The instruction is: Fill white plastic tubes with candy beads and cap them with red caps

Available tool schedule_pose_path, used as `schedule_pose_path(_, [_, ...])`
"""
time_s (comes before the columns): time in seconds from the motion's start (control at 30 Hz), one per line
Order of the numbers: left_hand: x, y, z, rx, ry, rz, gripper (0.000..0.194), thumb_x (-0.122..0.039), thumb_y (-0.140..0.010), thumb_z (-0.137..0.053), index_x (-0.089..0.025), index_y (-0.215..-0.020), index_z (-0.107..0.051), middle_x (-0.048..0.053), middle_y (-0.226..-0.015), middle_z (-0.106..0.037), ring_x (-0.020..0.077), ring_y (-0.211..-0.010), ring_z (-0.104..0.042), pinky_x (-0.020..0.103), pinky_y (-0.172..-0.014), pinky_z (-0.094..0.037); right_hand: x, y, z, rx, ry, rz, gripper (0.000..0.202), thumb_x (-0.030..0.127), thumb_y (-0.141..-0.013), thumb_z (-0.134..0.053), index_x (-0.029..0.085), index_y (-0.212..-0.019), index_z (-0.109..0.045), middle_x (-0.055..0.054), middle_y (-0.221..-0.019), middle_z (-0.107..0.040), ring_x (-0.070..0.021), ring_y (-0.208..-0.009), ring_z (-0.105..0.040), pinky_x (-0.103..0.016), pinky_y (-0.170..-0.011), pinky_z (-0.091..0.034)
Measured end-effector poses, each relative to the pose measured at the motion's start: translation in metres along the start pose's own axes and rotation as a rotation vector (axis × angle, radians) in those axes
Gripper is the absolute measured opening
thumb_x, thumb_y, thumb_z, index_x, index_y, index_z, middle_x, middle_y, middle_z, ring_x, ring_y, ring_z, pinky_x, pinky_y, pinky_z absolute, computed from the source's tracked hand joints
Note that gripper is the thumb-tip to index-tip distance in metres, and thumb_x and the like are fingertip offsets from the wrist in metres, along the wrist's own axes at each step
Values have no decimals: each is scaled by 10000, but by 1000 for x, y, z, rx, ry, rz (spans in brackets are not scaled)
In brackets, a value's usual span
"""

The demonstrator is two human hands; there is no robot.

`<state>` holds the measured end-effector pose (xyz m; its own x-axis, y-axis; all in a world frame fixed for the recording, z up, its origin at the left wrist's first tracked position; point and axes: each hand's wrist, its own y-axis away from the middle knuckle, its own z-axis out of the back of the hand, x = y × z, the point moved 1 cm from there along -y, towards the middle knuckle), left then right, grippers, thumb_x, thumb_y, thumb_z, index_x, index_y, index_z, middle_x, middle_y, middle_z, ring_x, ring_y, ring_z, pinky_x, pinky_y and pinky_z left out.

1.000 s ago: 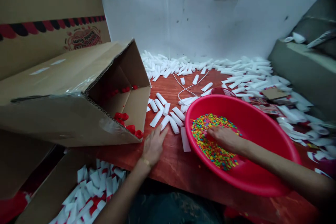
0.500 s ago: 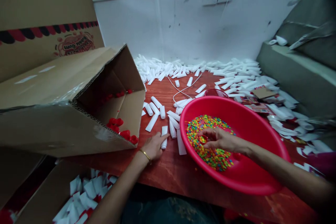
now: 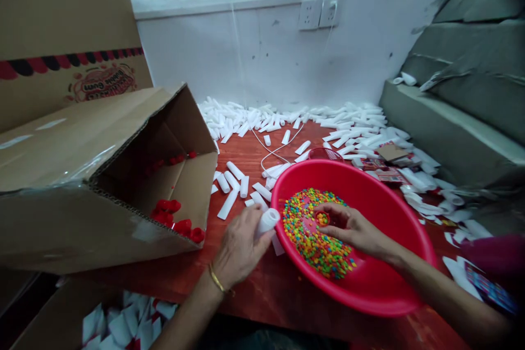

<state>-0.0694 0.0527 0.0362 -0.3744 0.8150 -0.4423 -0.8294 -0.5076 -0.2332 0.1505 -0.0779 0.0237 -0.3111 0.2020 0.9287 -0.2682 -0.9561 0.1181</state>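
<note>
My left hand (image 3: 241, 243) is wrapped round a white tube (image 3: 268, 220), its open end tilted up beside the rim of the red basin (image 3: 394, 229). Over the basin, my right hand (image 3: 348, 227) pinches a small red cap (image 3: 322, 219) filled with coloured candies. Many small multicoloured candies (image 3: 328, 254) lie in the left part of the basin, below my right fingers. Several loose white tubes (image 3: 229, 203) rest on the red-brown table just beyond my left hand.
A cardboard box (image 3: 197, 191) lies on its side at the left with red caps (image 3: 166, 210) inside. Below it, another box holds white tubes (image 3: 121, 322) with red caps. White tubes (image 3: 353, 120) pile along the wall, and a red mesh basket (image 3: 326, 154) sits behind the basin.
My left hand has lifted a white tube off the table and turned its open end up. In my right hand the cap now shows candies inside. The view has shifted.
</note>
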Motion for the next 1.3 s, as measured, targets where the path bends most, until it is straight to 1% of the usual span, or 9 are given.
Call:
schedule_pose_path(0.2, [-45, -25, -8, 117, 99, -129, 308, -375, -832, -509, -225, -1099, -520, 28, -889, -578, 189, -812, -566, 310, -711, -458, 6, 1, 2, -61, 219, 222, 311, 332, -767, -567, 204, -1050, -550, -39, -821, -597, -129, -612, -512, -266, -558, -446])
schedule_pose_path(0.4, [-42, -33, -17, 136, 59, -126, 309, -380, -839, -484, -231, -1106, -533, 27, -858, -590, 197, -786, -580, 317, -680, -460, 8, 6, 5, -70, 422, 476, 296, 244, -825, -546, 231, -1121, -537, -78, -1028, -581, -182, -880, -561, -309, -724, -476])
schedule_pose_path(0.57, [-42, -33, -12, 193, 127, -140, 210, -324, -819, -509, -233, -994, -581, -9, -818, -628, 161, -728, -591, 269, -628, -440, 5, 6, 6, 32, 510, 540, 317, 253, -866, -502, 225, -1182, -497, -101, -1119, -542, -193, -1003, -525, -326, -815, -446])
schedule_pose_path(0.67, [-40, -34, -15, 193, 110, -172, 173, -336, -819, -514, -215, -910, -597, -14, -765, -620, 151, -697, -585, 255, -610, -431, 9, 4, 3, 102, 513, 476, 285, 348, -871, -488, 188, -1104, -528, -104, -1022, -579, -198, -914, -545, -326, -759, -448])
schedule_pose_path(0.73, [-38, -35, -20, 163, 118, -203, 213, -368, -815, -528, -216, -948, -595, -6, -789, -623, 155, -722, -588, 256, -630, -439, 11, 2, 0, 155, 431, 339, 327, 454, -885, -407, 166, -894, -562, -56, -755, -584, -160, -680, -544, -280, -595, -443])
schedule_pose_path(0.9, [-34, -33, -34, 112, 122, -213, 328, -421, -820, -519, -200, -1058, -567, 27, -857, -630, 176, -771, -590, 281, -664, -459, 11, 0, -8, 242, 149, -97, 561, 611, -875, -173, 195, -579, -403, 46, -435, -325, -88, -377, -327, -217, -366, -284])
schedule_pose_path(1.07, [-37, -32, -33, 96, 142, -172, 256, -395, -835, -506, -208, -999, -569, 6, -873, -635, 163, -781, -590, 263, -661, -453, 20, 5, 1, 107, 262, 190, 368, 512, -881, -360, 175, -921, -502, -60, -847, -572, -141, -691, -513, -250, -588, -422])
schedule_pose_path(1.13, [-38, -32, -33, 93, 123, -181, 256, -403, -828, -518, -217, -997, -568, 1, -862, -632, 162, -770, -592, 257, -642, -451, 20, 7, 2, 116, 296, 244, 338, 489, -880, -383, 173, -905, -502, -46, -804, -563, -135, -668, -501, -242, -573, -404])
schedule_pose_path(1.3, [-41, -25, -42, 24, -90, -271, 296, -379, -827, -527, -211, -1071, -540, 17, -802, -596, 182, -689, -581, 272, -563, -442, 6, 6, -14, 56, 238, -84, 553, 654, -833, -268, 197, -552, -405, 42, -412, -344, -91, -369, -343, -223, -381, -272])
